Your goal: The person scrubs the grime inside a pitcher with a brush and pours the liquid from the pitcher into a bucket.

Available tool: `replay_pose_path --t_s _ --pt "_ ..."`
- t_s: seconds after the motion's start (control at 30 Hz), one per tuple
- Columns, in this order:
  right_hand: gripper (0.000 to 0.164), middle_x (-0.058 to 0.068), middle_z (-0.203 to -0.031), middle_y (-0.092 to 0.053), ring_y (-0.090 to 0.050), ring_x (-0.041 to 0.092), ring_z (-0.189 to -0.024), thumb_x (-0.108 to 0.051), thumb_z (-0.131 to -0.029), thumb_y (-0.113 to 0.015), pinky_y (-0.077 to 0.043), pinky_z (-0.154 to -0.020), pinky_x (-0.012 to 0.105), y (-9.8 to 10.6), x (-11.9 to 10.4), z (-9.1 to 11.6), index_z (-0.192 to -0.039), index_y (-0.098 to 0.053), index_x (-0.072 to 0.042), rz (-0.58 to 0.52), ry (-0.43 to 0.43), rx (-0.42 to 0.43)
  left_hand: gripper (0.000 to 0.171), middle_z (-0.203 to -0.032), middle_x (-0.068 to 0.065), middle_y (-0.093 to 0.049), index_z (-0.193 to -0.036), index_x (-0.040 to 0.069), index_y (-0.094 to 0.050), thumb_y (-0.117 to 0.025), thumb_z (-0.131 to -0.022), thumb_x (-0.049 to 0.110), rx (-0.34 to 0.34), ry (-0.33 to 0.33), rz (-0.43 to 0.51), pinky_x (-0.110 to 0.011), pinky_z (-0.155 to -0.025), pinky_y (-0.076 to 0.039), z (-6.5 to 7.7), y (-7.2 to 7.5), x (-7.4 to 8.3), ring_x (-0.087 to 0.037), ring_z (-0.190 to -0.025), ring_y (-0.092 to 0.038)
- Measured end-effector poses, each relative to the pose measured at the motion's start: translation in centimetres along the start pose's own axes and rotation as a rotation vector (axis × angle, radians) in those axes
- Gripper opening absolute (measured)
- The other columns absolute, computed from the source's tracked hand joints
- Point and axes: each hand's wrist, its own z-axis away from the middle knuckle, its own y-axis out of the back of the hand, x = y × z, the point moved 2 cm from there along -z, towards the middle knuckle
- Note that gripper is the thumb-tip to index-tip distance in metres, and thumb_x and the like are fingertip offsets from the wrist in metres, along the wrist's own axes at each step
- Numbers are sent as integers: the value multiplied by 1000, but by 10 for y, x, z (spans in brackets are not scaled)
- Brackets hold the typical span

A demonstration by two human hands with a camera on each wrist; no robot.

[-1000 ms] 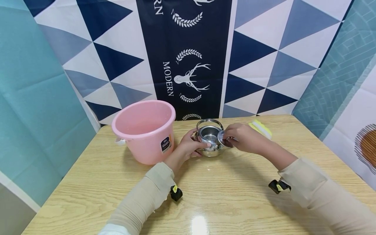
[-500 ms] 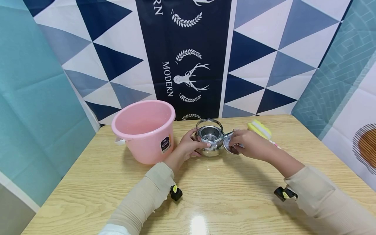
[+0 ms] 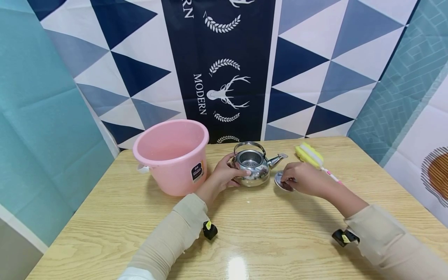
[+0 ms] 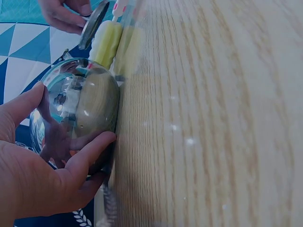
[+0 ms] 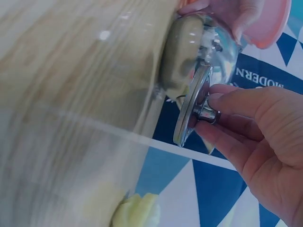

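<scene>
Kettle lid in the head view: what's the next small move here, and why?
I'd lower the lid onto the table beside the kettle, then release it. The right hand pinches its knob clear of the kettle's open top, the right wrist view appears to show a gap above the table, and the left hand steadies the kettle.

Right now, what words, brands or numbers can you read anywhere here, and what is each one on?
"MODERN": running sideways on the black panel of the wall hanging; it also shows in the right wrist view.
"RN": higher on the same panel, cut off by the picture's edge.
Dark label on the pink bucket: printed, but too small to read.
Metal kettle and its lid: no lettering I can make out.
</scene>
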Motion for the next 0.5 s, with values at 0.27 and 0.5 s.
replay_pose_path --t_s 0.27,0.5 --pt "21 0 -83 -66 -65 19 -79 10 -74 -77 -57 -65 30 -5 6 8 -82 -75 -9 -8 -52 -71 87 -124 -16 -47 -145 26 -44 -85 -72 0 7 7 -13 -54 -71 -58 -1 0 -1 -29 -82 -64" --pt "20 -2 -82 -64 -63 16 -78 9 -75 -77 -56 -66 30 -9 12 13 -82 -76 -10 3 -103 -128 87 -125 -16 -47 -145 27 -44 -85 -73 0 6 11 -12 -52 -69 -58 -1 0 -1 -29 -78 -63"
